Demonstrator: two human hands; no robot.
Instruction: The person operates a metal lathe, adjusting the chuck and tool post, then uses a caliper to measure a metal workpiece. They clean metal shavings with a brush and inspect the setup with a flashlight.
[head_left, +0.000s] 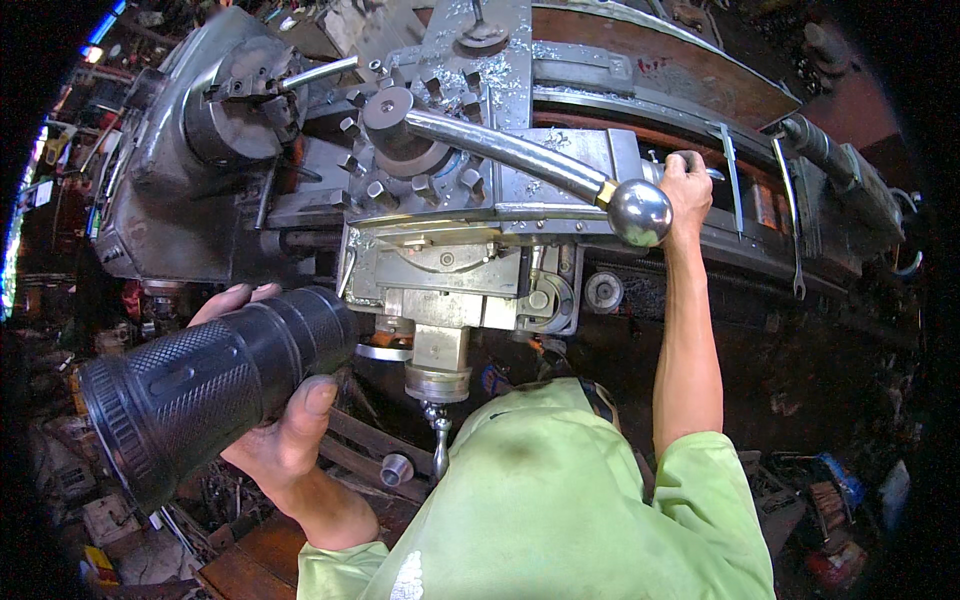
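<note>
In my left hand (295, 435) is a thick black cylinder with knurled bands (215, 380), held up close on the left; my thumb and fingers wrap round it. Its exact kind cannot be made out. My right hand (686, 195) is curled round a small metal crank handle (715, 174) at the right end of the lathe's compound slide (570, 155). Just left of that hand is the steel ball knob (640, 212) of the long tool post lever (510, 150). The tool post (405, 140) carries several square-headed bolts.
A chuck (235, 110) with a metal bar (318, 74) stands at the far left. On the right, a caliper (732, 180) and a wrench (790, 220) lie across the bed, before the tailstock (840, 165). Metal chips litter the cross slide. A cross-feed crank (440, 440) hangs near my body.
</note>
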